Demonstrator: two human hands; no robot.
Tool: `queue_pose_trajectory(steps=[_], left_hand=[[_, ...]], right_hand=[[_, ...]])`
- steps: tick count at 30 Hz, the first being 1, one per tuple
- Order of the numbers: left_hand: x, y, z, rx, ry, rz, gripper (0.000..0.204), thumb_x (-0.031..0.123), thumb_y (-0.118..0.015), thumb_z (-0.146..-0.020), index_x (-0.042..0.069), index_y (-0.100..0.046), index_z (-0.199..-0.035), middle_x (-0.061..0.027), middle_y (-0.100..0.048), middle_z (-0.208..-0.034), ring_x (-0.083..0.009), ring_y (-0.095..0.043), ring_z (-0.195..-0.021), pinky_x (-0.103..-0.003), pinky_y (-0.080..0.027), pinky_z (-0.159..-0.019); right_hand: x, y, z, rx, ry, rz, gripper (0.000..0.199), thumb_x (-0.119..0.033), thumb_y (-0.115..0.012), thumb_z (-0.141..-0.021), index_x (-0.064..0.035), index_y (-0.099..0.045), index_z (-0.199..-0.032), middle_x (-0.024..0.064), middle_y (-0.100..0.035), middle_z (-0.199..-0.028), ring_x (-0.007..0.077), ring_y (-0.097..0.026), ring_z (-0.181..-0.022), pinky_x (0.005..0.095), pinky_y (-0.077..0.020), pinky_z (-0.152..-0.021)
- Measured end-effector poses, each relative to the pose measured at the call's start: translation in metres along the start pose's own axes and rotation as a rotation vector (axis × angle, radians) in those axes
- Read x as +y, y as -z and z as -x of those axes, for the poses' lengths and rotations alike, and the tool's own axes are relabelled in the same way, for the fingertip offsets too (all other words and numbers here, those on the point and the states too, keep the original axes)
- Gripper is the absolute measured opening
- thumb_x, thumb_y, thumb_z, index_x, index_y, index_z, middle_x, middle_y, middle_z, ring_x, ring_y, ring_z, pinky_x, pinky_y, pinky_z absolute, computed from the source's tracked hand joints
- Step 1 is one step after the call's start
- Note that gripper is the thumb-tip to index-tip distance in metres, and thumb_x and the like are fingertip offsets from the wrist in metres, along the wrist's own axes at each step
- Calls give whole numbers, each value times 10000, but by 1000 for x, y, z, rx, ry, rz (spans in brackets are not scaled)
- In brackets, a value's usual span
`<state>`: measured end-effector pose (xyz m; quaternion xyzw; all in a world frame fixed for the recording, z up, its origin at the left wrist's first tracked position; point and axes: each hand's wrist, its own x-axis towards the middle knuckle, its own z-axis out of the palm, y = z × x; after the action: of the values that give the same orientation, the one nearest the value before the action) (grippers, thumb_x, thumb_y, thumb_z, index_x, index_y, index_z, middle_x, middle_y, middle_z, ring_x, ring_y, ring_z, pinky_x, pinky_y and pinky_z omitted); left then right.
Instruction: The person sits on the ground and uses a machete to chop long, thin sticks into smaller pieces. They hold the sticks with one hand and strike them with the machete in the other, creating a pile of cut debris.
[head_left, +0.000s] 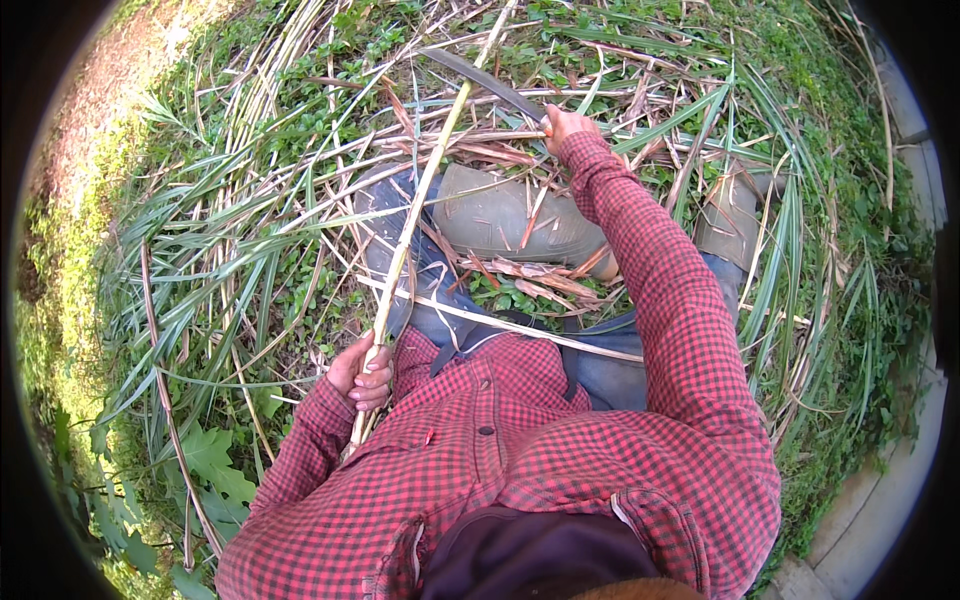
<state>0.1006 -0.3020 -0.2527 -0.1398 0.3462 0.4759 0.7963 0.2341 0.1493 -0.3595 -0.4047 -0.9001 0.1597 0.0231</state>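
Note:
A long pale stalk [412, 220] slants from beside my body up to the far edge of the view. Near its lower end my left hand [363, 375] is closed around it. Farther out, my right hand [568, 128] grips a knife [490, 86] with a long dark blade; most of its handle is hidden in the fist. The blade points to the left and lies across the stalk; whether it cuts into it I cannot tell. A thin pale strip [520, 325] lies crosswise over my lap, under the stalk.
My legs are folded on the grass, in rubber boots [515, 215] sprinkled with shavings. Reddish-brown peelings [545, 280] lie between them. Cut stalks and long green leaves [240, 240] are heaped at the left. Pale stone blocks [905, 400] form an edge at the right.

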Motion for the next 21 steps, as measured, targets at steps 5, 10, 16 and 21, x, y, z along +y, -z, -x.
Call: queue_pose_trajectory(steps=[5, 10, 16, 21], left_hand=[[-1, 10, 0, -57, 22, -12, 482, 515, -267, -909, 126, -363, -641, 51, -279, -441, -66, -254, -296, -228, -273, -280], [2, 0, 4, 47, -2, -79, 472, 505, -284, -911, 118, -371, -655, 60, -279, -446, -48, -242, -294, -211, -251, -273], [-6, -12, -5, 279, -88, -349, 435, 507, -320, -904, 127, -375, -699, 50, -262, -456, -58, -205, -303, -216, -185, -282], [-20, 5, -11, 604, -356, -865, 393, 437, -401, -905, 92, -429, -718, 31, -329, -480, -90, -306, -366, -237, -235, -360]], right_hand=[[-25, 26, 29, -43, 492, 123, 189, -199, -518, -799, -96, -479, -952, 158, -609, -836, 347, -598, -802, 456, -468, -681], [3, 25, -15, 40, -198, 16, 273, -254, -516, -843, -85, -498, -1057, 161, -621, -890, 322, -595, -883, 436, -470, -734], [-1, 53, 31, -152, 524, 231, 249, -209, -516, -802, -103, -462, -1021, 156, -607, -907, 344, -597, -809, 453, -475, -675], [14, 19, -4, 33, -26, 46, 233, -266, -506, -832, -81, -461, -968, 169, -611, -789, 355, -597, -775, 463, -465, -669]])
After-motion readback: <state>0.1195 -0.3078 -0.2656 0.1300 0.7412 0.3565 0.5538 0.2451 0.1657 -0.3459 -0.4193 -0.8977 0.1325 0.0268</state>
